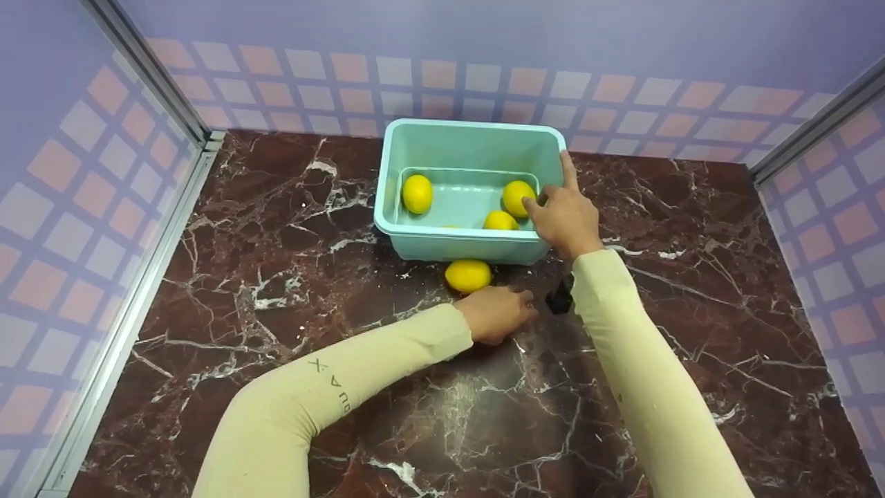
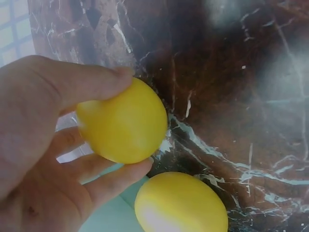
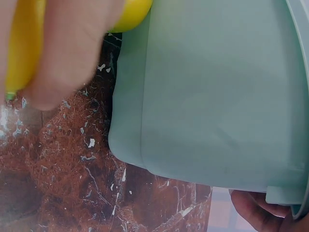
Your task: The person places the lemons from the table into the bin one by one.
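My left hand (image 1: 494,315) is low in front of the bin, holding a lemon (image 2: 123,121) between thumb and fingers; in the head view the hand hides that lemon. Another lemon (image 1: 468,276) lies on the table between this hand and the bin's front wall. The pale green plastic bin (image 1: 463,249) stands upright. At its right rim, my right hand (image 1: 568,218) grips the edge, the index finger stretched along it and other fingers (image 3: 256,210) curled under the lip. Inside the bin are a lemon (image 1: 417,194) at left and two at right, with a yellow sliver behind the front rim.
The dark red marbled tabletop (image 1: 276,277) runs back to a panel wall (image 1: 442,76) with pink and white squares, close behind the bin. Metal-framed side panels border it left and right. A small black object (image 1: 560,296) shows beneath the right wrist.
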`<action>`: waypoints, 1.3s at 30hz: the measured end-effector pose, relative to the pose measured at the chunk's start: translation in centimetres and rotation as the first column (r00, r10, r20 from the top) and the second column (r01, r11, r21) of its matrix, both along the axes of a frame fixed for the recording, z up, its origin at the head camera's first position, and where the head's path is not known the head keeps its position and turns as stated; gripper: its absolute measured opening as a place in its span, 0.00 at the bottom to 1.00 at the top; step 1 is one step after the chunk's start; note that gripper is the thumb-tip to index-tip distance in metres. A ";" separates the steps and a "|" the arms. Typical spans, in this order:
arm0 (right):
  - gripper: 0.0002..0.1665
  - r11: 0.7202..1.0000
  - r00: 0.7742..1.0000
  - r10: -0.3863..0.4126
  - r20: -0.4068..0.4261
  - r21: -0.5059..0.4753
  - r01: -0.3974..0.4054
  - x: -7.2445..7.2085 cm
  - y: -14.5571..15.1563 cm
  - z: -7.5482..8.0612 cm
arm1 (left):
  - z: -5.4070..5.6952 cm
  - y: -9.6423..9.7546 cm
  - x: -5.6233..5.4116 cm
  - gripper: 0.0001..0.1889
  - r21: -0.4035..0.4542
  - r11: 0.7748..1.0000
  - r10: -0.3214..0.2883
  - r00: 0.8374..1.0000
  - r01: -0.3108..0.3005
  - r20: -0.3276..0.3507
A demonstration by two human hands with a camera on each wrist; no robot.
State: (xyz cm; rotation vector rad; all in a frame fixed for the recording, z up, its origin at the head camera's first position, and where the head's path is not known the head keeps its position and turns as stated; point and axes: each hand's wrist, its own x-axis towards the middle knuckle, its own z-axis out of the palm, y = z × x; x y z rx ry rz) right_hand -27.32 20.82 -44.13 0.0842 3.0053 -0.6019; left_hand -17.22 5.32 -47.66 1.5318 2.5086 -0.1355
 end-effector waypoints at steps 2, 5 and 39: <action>0.30 1.000 1.000 -0.003 0.005 0.002 0.003 0.0 0.1 -0.1 | -0.1 -0.2 0.2 0.17 0.009 1.000 -0.022 0.999 0.022 0.028; 0.30 1.000 1.000 -0.006 0.009 -0.001 0.006 -0.1 0.1 -0.2 | -0.3 -0.4 0.5 0.16 0.004 0.999 -0.053 0.997 0.052 0.054; 0.28 1.000 1.000 -0.002 -0.005 -0.014 0.002 0.0 0.0 -0.1 | 1.0 -2.0 0.5 0.19 -0.037 0.999 -0.017 0.996 0.021 0.091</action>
